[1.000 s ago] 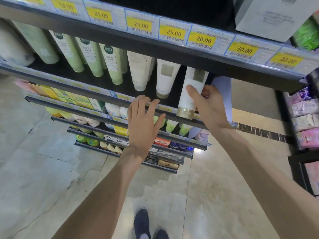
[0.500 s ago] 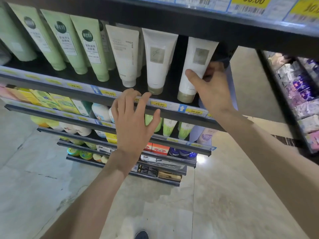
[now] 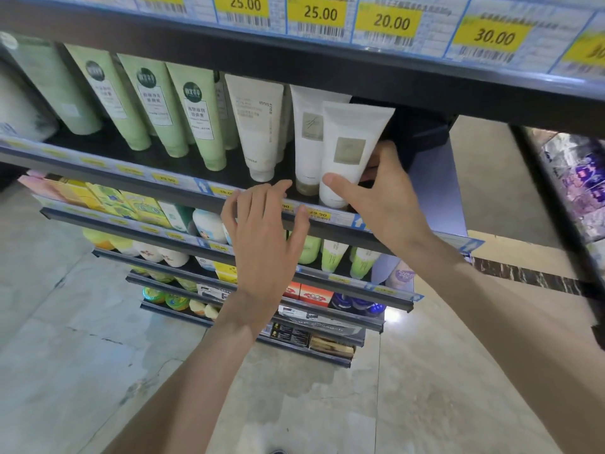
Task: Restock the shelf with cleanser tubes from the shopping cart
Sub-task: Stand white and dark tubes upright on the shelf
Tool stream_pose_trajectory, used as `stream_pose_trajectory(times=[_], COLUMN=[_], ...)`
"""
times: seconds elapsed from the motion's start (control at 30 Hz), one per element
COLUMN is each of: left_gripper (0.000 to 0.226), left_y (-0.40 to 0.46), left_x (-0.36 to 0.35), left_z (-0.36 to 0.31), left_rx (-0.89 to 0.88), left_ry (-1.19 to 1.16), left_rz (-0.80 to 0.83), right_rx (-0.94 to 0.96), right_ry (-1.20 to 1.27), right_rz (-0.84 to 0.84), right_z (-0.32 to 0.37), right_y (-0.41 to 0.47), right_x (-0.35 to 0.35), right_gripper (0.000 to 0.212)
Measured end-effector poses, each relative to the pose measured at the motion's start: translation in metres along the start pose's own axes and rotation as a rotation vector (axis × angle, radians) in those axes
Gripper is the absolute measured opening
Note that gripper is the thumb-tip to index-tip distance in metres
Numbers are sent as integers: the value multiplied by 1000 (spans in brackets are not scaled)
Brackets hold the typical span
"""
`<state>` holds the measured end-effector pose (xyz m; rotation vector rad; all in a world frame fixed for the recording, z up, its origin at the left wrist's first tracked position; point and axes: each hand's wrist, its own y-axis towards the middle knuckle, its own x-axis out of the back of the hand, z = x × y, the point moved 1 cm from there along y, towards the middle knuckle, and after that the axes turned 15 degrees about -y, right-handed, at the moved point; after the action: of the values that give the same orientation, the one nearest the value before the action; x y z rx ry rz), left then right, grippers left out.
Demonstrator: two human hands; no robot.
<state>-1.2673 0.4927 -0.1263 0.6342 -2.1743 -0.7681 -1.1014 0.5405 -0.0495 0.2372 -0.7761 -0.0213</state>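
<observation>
I am looking down past my two bare arms at a pale stone floor (image 3: 82,371). My left hand (image 3: 265,244) is hanging in front of the shelf edge (image 3: 137,176) with its fingers spread out and relaxed. It is holding nothing, and its fingertips are reaching up to the strip of yellow price tags (image 3: 317,213) on that edge.

My right hand (image 3: 379,204) is holding a white tube (image 3: 347,155). The thumb is pressing on the front of the tube near its bottom cap, and the other fingers are curling round behind it. The tube is standing cap down at the right end of the shelf, tilting a little. It is sitting just in front of a second white tube (image 3: 309,139), partly covering it.

To the left of those, a cream tube (image 3: 257,126) is standing next, and then a row of green tubes (image 3: 193,119) is leaning back along the shelf.

Under this shelf, more shelves are stepping down toward the floor, holding yellow boxes (image 3: 108,199) and small bottles (image 3: 209,226).

Above everything, the top shelf is showing big yellow price labels (image 3: 391,21) reading 25.00, 20.00 and 30.00. Far off to the right, purple packs (image 3: 582,178) are sitting on another rack.
</observation>
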Motion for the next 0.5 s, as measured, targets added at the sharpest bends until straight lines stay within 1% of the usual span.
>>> stream_pose_trajectory(times=[0.1,0.2,0.3,0.5], left_gripper=[35,39,41,40], left_y=[7,14,12,16], left_x=[-1,-5,-10,-12], left_z=[-3,-3,-2,-3], left_rx=[27,64,81,116], left_ry=[-8,25,31,-62], left_rz=[-26,-31,-11,-7], right_rx=[13,21,44,57], right_ry=[-12,-12,-11,-39], right_rz=[-18,-30,17,90], right_z=[3,7,9,1], right_y=[4,6,7,5], right_x=[-10,-18,-22,-12], right_gripper=[54,56,61,45])
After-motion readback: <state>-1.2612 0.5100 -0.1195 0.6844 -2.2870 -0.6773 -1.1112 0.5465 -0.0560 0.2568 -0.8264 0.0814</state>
